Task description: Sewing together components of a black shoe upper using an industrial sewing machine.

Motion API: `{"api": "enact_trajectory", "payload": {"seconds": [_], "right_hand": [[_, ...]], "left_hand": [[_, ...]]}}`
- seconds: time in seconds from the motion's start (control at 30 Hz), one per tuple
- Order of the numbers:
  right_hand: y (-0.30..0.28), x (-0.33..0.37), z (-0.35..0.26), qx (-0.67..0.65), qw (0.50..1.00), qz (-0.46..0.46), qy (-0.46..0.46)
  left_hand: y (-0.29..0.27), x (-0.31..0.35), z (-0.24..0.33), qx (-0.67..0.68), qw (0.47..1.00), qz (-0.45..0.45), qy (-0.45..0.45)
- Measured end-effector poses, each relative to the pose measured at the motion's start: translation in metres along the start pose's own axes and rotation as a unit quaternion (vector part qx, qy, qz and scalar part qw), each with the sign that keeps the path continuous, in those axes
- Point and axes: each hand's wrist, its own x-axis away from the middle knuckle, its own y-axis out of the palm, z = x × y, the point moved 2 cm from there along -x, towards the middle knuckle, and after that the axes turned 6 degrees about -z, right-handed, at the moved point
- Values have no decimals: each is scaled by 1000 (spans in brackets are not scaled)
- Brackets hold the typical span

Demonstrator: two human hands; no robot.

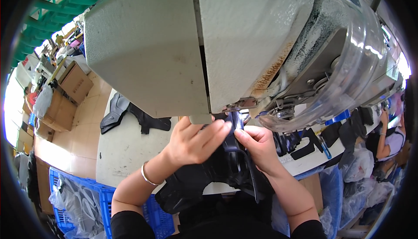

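Note:
Under the head of a big pale grey sewing machine (152, 43), a black, glossy moulded piece (235, 169) hangs over the table's near edge toward my lap. My left hand (196, 141), with a bracelet on its wrist, has its fingers bent around the upper part of the piece from the left. Across from it, my right hand (261, 147) pinches the right edge of the same piece between thumb and fingers. A shiny strip of the piece shows between both hands, just below the machine's working end. The machine's body partly hides the left fingertips.
Black and grey cut pieces (150, 120) lie on the white table (126, 156) at left. More black pieces and a blue-handled tool (325, 148) lie at right. Blue crates (104, 195) stand below the table. Cardboard boxes (61, 110) line the left. Another person (389, 139) sits far right.

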Motion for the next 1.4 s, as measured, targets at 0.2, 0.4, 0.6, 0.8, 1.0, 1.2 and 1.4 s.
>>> {"api": "enact_trajectory", "payload": {"seconds": [0.2,0.4,0.6,0.8,1.0,1.2,1.4], "right_hand": [[4,5,-5,-31,999,23,13],[5,7,-6,-43,998,40,37],[5,4,-8,-15,999,33,19],[-3,18,-9,197,977,77,-31],[-11,72,33,-143,958,-126,215],[23,70,33,-428,887,167,40],[-2,53,10,-311,936,163,-6]], "left_hand": [[1,1,10,24,999,26,-10],[1,1,10,30,999,15,-18],[7,3,7,20,999,40,-23],[13,6,0,25,997,55,-38],[11,2,2,11,999,24,-46],[15,4,2,56,994,68,-64],[11,7,7,61,992,58,-89]]}}
